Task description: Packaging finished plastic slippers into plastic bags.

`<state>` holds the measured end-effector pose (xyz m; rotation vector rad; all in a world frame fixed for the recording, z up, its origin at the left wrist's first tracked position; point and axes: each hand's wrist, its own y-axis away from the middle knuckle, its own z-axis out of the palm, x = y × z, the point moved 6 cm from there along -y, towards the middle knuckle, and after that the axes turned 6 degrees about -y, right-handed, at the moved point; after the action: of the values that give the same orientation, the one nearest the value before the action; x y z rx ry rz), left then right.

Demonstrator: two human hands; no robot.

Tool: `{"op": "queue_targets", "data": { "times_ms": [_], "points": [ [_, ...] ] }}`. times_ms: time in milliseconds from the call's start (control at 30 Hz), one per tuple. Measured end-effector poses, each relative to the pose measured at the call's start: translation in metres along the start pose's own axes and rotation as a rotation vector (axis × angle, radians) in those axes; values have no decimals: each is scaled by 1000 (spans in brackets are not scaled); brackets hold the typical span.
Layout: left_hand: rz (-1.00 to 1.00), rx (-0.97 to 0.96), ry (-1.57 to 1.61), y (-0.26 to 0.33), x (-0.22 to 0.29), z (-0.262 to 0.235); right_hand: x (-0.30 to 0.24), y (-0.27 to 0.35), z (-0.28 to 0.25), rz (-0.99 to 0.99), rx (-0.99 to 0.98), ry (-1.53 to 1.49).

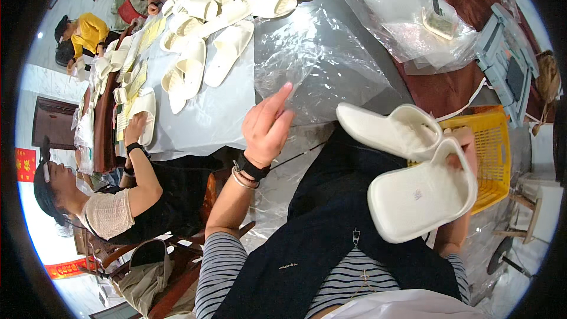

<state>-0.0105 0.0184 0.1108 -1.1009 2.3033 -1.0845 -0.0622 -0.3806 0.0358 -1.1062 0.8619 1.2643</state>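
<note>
Right hand [463, 145]: mostly hidden behind the pair of white slippers [413, 171]; only fingertips and part of the wrist show. Its grip is closed on that pair, fingers tucked under the strap of the nearer slipper. The yellow basket [495, 142] is partly covered by the slippers and hand.

The fisheye rim bends and cuts off the far table [212, 112] edges.

Surroundings: a heap of loose white slippers [207, 29] lies well apart on the far left of the table. Clear plastic bags [319, 53] are spread across the centre. A co-worker's hand [134, 127] rests on one slipper at the left.

Left hand [267, 127]: raised, grip open, fingertips touching the edge of a clear bag. The held pair sits to its right, near but apart, above the lap.
</note>
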Motion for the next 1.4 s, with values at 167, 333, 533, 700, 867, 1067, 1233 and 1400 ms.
{"op": "queue_targets", "data": {
  "times_ms": [167, 333, 533, 700, 867, 1067, 1233, 1400],
  "points": [
    [98, -56, 64, -25, 25, -5, 13, -17, 25, 102, -78, 456],
    [108, -80, 162, -27, 49, -3, 14, -36, 56, -88, 103, 454],
    [265, -156, 362, -38, 90, 13, 10, -47, 86, -374, 44, 742],
    [405, -242, 686, -35, 145, 30, 46, -51, 96, 26, 63, 241],
    [511, -92, 652, -8, 156, 13, 36, -75, 101, 124, 293, 230],
    [281, -254, 780, 31, 121, 18, 33, -95, 101, -410, 326, 757],
    [5, -486, 877, 41, 109, 28, 74, -109, 111, -231, 168, 1018],
    [-284, -555, 1074, 40, 97, 33, 71, -102, 127, -268, -175, 841]
  ]
}}
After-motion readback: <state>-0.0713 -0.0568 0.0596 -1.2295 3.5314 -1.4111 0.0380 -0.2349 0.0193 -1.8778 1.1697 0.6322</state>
